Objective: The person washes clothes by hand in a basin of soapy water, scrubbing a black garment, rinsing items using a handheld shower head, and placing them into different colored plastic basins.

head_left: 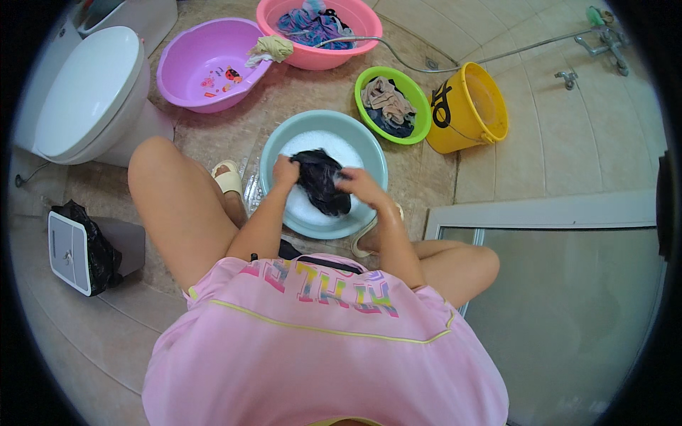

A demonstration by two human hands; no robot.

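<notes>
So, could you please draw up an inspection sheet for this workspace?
Surface: brown floor, shiny in places.
Job's things: black cloth, bunched, in the blue basin with white suds.
Clutter: purple basin; pink basin and green basin, both holding clothes; rag at the purple basin's rim; yellow bucket.
Grip: left grip closed on the cloth's left side; right grip at its right side, blurred, closure unclear.
Cables: nothing seen; a hose runs between wall tap and pink basin.
Surroundings: toilet and bin at left, frosted panel at right.
</notes>
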